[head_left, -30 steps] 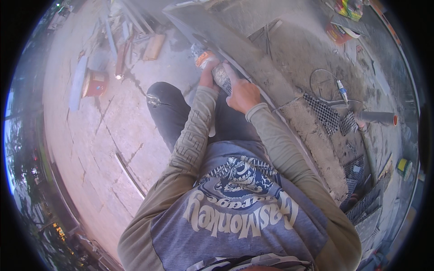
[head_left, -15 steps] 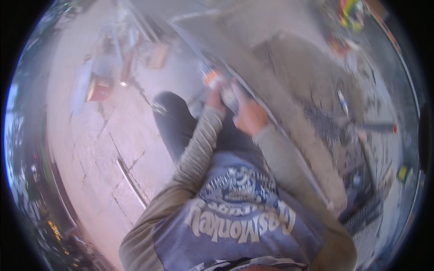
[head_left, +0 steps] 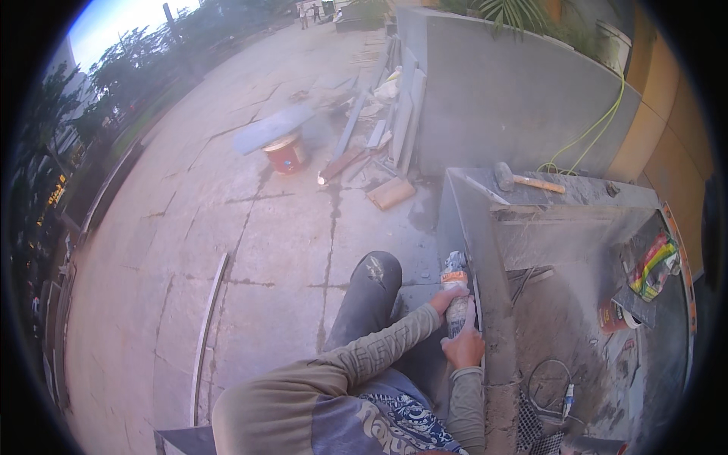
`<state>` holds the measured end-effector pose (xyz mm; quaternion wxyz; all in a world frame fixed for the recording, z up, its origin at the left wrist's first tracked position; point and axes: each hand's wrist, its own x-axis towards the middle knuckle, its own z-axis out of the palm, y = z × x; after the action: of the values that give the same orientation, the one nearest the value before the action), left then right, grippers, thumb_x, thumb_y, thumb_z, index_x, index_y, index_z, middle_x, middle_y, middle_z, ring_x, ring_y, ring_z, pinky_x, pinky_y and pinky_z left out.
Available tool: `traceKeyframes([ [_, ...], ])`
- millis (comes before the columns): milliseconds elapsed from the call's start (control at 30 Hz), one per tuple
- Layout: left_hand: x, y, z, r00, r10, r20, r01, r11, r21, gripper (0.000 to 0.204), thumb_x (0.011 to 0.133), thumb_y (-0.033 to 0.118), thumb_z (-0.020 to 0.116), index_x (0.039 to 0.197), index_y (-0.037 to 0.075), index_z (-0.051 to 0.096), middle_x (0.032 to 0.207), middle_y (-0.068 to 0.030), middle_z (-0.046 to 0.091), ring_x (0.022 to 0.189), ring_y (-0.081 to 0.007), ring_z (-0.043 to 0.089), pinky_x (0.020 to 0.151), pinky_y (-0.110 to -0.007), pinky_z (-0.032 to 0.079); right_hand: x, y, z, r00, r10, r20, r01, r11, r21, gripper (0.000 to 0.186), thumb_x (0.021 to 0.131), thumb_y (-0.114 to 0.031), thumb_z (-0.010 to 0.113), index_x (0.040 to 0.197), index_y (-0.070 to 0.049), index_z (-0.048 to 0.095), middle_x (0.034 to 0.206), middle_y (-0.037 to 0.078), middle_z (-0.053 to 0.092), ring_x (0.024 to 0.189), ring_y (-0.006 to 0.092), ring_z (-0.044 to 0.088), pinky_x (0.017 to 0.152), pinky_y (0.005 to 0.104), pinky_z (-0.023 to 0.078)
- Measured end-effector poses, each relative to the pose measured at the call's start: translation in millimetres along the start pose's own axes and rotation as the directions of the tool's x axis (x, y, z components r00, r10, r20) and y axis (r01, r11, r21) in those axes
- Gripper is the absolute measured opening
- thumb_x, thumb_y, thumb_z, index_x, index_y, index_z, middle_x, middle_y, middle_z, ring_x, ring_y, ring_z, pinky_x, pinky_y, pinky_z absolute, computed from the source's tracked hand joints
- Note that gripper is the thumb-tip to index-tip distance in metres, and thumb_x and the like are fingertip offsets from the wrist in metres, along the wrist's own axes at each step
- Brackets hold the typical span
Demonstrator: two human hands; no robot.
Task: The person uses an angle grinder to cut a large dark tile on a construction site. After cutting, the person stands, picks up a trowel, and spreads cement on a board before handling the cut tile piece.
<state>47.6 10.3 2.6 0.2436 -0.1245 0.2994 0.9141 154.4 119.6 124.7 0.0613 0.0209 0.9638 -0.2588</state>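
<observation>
My left hand wraps around the front of a dusty angle grinder with an orange band. Behind it, my right hand grips the grinder's rear body. The tool points away from me, its head lying close along the upright grey slab that edges a box-like trough. Whether its disc touches the slab is too unclear to tell. My bent knee, in dark trousers, is just left of the tool.
A mallet lies on the trough's far ledge. Inside are a colourful bag and a cable. Left of the trough stand a red bucket under a grey slab, a block and a long strip.
My view has swung up and left, bringing the far wall and paving into sight. Both hands still grip the grinder, now lower and farther right in the picture.
</observation>
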Motion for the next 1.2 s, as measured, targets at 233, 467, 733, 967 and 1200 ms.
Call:
traceKeyframes([
  [233, 37.4, -0.4, -18.4, 0.999, 0.014, -0.041, -0.009, 0.991, 0.132, 0.028, 0.085, 0.024, 0.072, 0.108, 0.012, 0.065, 0.097, -0.0058, 0.070, 0.086, -0.0229, 0.068, 0.083, -0.041, 0.056, 24.9, 41.9, 35.1, 0.998, 0.017, -0.055, -0.020, 0.998, -0.054, 0.055, 0.069, -0.022, 0.077, 0.120, -0.006, 0.063, 0.089, 0.022, 0.070, 0.084, 0.0411, 0.069, 0.073, 0.0526, 0.055],
  [467, 14.1, 5.5, -2.9, 0.998, -0.061, -0.012, 0.061, 0.996, 0.061, 0.034, 0.088, 0.024, 0.064, 0.115, 0.004, 0.056, 0.101, -0.0127, 0.070, 0.090, -0.0279, 0.069, 0.085, -0.044, 0.058, 14.0, 26.7, 14.3, 0.998, 0.057, 0.022, -0.058, 0.998, 0.039, 0.106, 0.070, -0.012, 0.072, 0.160, -0.029, 0.018, 0.094, 0.024, 0.071, 0.088, 0.0425, 0.070, 0.078, 0.0514, 0.055],
  [733, -11.4, -1.0, 12.3, 0.997, -0.078, -0.010, 0.078, 0.993, 0.094, 0.041, 0.090, 0.024, 0.063, 0.123, 0.002, 0.050, 0.107, -0.0160, 0.070, 0.095, -0.0294, 0.069, 0.087, -0.045, 0.058, -11.9, 27.3, 3.5, 0.996, 0.081, 0.023, -0.083, 0.988, 0.126, 0.102, 0.071, -0.008, 0.070, 0.159, -0.028, 0.023, 0.095, 0.024, 0.071, 0.088, 0.0407, 0.070, 0.078, 0.0499, 0.055],
  [967, -17.8, -3.5, 18.0, 0.998, -0.065, 0.009, 0.063, 0.990, 0.130, 0.036, 0.092, 0.025, 0.059, 0.116, -0.001, 0.060, 0.104, -0.0146, 0.070, 0.093, -0.0278, 0.069, 0.086, -0.042, 0.057, -16.6, 25.6, -6.6, 0.996, 0.075, 0.039, -0.079, 0.993, 0.092, 0.100, 0.072, -0.007, 0.071, 0.158, -0.027, 0.024, 0.093, 0.024, 0.071, 0.089, 0.0408, 0.070, 0.078, 0.0491, 0.055],
  [1200, -19.7, -1.8, 17.5, 0.998, -0.068, -0.013, 0.069, 0.994, 0.089, 0.042, 0.091, 0.024, 0.061, 0.123, 0.000, 0.051, 0.108, -0.0155, 0.070, 0.094, -0.0278, 0.069, 0.085, -0.044, 0.058, -12.0, 27.1, 4.0, 0.998, 0.061, 0.012, -0.062, 0.995, 0.073, 0.104, 0.072, -0.008, 0.073, 0.159, -0.031, 0.020, 0.090, 0.023, 0.070, 0.087, 0.0417, 0.070, 0.076, 0.0497, 0.055],
])
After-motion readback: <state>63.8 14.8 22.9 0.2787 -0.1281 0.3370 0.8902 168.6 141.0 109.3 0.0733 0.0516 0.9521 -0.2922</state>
